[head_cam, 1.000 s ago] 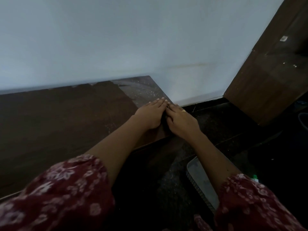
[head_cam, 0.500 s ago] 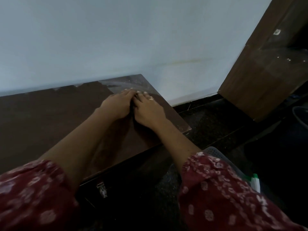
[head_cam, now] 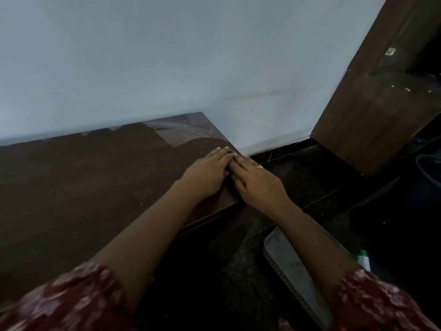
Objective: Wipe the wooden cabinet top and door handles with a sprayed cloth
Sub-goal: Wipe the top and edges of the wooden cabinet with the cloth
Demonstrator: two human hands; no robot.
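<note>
The dark wooden cabinet top [head_cam: 83,187] runs along a pale wall. My left hand [head_cam: 207,175] lies flat near the top's right end, fingers together. My right hand [head_cam: 257,185] lies beside it, touching it, and reaches over the cabinet's right edge. Between the two hands shows a thin dark fold of the cloth [head_cam: 229,174]; the rest is hidden under my palms. Both hands press down on it. The far right corner [head_cam: 191,130] of the top is grey and speckled with dust, with a curved border towards the darker part. No door handles are in view.
A grey plastic basket [head_cam: 291,263] stands on the dark floor [head_cam: 298,177] under my right forearm. A white bottle with a green cap [head_cam: 363,259] is beside it. A brown wooden door [head_cam: 372,120] stands to the right, and a dark round rim [head_cam: 429,168] shows at the right edge.
Both hands, held together, slid from the right edge in towards the dusty corner, then back out to the right edge.
</note>
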